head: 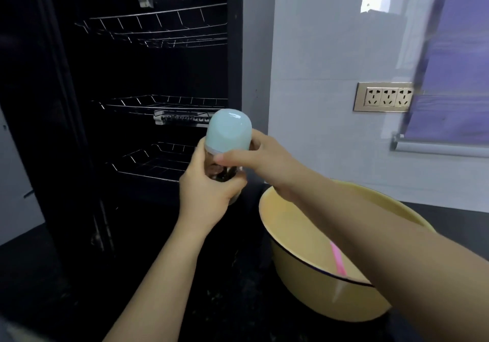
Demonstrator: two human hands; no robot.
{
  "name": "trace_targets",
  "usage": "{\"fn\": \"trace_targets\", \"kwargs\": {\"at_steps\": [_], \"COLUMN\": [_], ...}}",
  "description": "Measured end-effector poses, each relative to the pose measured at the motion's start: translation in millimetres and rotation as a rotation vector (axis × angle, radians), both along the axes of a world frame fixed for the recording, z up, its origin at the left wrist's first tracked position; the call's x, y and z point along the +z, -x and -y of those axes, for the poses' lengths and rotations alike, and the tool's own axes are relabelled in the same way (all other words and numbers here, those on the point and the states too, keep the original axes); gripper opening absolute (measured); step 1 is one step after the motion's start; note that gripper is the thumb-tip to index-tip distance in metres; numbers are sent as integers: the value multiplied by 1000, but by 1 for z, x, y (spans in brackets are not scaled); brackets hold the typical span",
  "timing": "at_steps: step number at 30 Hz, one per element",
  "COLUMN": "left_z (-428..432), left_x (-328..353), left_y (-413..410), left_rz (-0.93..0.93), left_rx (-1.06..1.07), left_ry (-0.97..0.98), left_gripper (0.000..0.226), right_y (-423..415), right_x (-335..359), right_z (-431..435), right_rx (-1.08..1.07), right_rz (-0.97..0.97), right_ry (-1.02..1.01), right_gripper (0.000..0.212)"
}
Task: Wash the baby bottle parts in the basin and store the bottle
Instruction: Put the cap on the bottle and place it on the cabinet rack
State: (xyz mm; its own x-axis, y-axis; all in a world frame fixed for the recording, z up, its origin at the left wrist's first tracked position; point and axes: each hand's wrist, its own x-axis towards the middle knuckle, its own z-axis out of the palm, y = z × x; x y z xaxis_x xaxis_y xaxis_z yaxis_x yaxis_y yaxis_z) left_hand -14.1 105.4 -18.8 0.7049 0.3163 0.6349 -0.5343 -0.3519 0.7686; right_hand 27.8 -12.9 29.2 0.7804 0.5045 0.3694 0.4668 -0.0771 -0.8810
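Observation:
A clear baby bottle (221, 173) with a pale blue domed cap (229, 134) is held upright in front of an open black cabinet (79, 103). My left hand (206, 193) grips the clear body from below. My right hand (254, 156) reaches across and grips the bottle at the base of the cap, thumb in front. The yellow basin (304, 275) stands on the dark counter at the lower right, partly hidden by my right forearm. A pink handle (337, 261) lies inside it.
The cabinet holds three wire racks: an upper rack (158, 28), a middle rack (164, 105) and a lower rack (156, 161), level with the bottle. A wall socket panel (383, 97) and a window blind (449, 77) are at the right.

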Motion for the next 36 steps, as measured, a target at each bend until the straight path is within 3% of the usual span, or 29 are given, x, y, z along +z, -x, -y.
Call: {"fn": "trace_targets", "kwargs": {"at_steps": [5, 9, 11, 15, 18, 21, 25, 29, 31, 33, 36], "left_z": [4, -3, -6, -11, -10, -4, 6, 11, 9, 4, -4], "left_x": [-12, -6, 0, 8, 14, 18, 13, 6, 1, -4, -11], "left_y": [-16, -19, -17, -10, -8, -8, -9, -13, -20, -26, -33], "left_rz": [3, -38, -74, -134, -152, -106, -80, -95, -116, -154, -207], "left_rx": [240, 253, 97, -313, -383, -224, 52, 351, 412, 412, 363], "left_ry": [-50, -78, -48, 84, 70, -8, -101, -259, -319, -329, -258], "left_gripper": [76, 72, 59, 42, 36, 27, 36, 63, 63, 60, 62], "right_y": [-1, -9, -14, -14, -11, -6, 1, 7, 5, 1, -2], "right_x": [-15, -8, 8, 40, 48, 41, 14, -4, -10, -12, -11], "right_z": [-15, -22, -11, 16, 18, 13, -2, -30, -42, -47, -37], "right_rx": [-122, -163, -22, 132, 151, 33, -203, -479, -565, -566, -359], "right_rz": [-43, -12, 55, 115, 166, 203, 193, 114, 48, -8, -79], "right_ry": [-134, -42, 33, 202, 232, 116, -104, -198, -223, -188, -88], "right_gripper": [46, 60, 59, 88, 75, 67, 62, 62, 63, 67, 76]}}
